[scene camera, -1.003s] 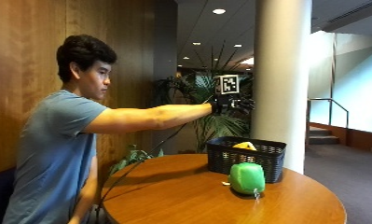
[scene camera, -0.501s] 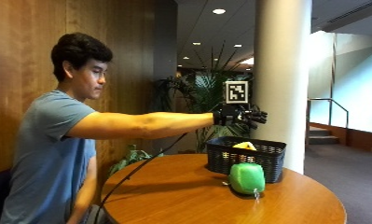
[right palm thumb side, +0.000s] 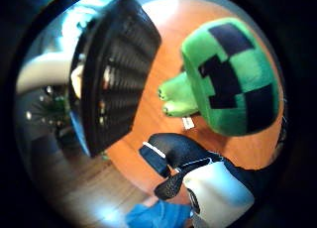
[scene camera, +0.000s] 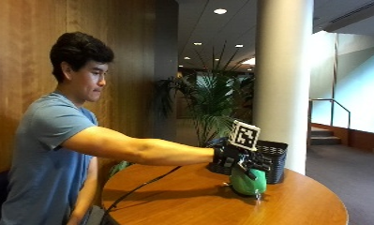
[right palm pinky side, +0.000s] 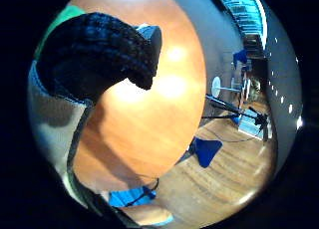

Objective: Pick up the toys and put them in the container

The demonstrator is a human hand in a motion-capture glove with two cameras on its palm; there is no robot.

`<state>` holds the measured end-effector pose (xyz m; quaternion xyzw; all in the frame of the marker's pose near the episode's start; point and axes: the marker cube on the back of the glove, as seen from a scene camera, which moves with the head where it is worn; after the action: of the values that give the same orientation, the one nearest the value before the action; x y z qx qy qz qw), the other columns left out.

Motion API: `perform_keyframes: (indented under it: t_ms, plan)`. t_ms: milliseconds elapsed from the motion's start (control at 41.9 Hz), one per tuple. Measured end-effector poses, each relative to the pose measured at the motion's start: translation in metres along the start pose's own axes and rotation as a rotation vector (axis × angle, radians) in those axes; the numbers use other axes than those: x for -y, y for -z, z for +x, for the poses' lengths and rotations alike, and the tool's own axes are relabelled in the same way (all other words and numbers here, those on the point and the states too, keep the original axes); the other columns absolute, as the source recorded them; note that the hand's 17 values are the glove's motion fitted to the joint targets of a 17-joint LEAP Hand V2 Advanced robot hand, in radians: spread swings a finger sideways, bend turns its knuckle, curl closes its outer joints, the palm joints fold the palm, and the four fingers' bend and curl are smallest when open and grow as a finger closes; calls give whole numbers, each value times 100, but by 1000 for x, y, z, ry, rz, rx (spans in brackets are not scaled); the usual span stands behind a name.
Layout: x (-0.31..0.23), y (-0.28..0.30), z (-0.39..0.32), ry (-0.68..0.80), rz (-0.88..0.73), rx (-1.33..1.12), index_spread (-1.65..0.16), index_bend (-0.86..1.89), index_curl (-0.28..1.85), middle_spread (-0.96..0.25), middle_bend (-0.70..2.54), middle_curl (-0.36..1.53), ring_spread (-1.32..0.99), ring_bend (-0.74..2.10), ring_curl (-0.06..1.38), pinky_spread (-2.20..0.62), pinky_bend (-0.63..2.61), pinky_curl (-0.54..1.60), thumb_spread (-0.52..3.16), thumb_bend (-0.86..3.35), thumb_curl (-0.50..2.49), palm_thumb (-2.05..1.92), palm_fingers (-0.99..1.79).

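Green toy (right palm thumb side: 233, 77) sits beside the black basket (right palm thumb side: 116, 74), gloved fingers (right palm thumb side: 171, 151) released just above.

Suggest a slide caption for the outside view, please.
Gloved right hand reaches over green plush toy beside black basket on round wooden table.

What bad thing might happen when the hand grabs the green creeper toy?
1. The green creeper plush sits right beside the black basket; a sideways grab might shove the basket along the round wooden table.
2. The gloved right hand is over the plush's top; a pinch on only the soft top might let it slip.
3. The basket already holds something, so the plush might perch on top rather than drop in.
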<state>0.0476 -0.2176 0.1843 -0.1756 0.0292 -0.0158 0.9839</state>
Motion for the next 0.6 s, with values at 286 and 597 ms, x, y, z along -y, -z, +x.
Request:
perform_keyframes:
  t_ms: [286, 597]
  plan:
    - [11, -47, 2, -35, 53, 170, -27, 3, 12, 6, 7, 20, 9, 19, 29, 6, 152, 40, 101, 1, 30, 10, -36]
    - [11, -52, -10, -59, 265, 174, -31, 11, 12, 1, 16, 19, -1, 81, 44, -12, 139, 34, 118, 30, 42, 62, 9]
